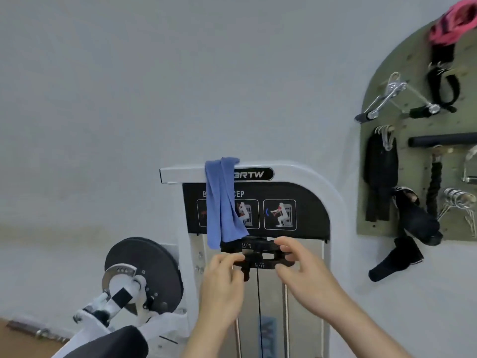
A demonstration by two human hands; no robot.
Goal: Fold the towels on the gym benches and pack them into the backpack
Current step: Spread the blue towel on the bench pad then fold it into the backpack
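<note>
A blue towel [222, 202] hangs draped over the white top frame of a weight machine [309, 177], its lower end reaching the top of the black weight stack. My left hand [222, 282] and my right hand [304, 272] are raised just below the towel. Both have their fingers on a black weight plate piece [258, 254] at the top of the stack, left hand at its left end, right hand at its right end. Neither hand touches the towel. No backpack is in view.
A black round cam disc with a white arm [144, 275] stands at the lower left, a black pad [108, 342] below it. On the right wall a green pegboard [410, 73] carries cable handles, black straps and a pink band [454, 24]. A steel cable runs down the stack.
</note>
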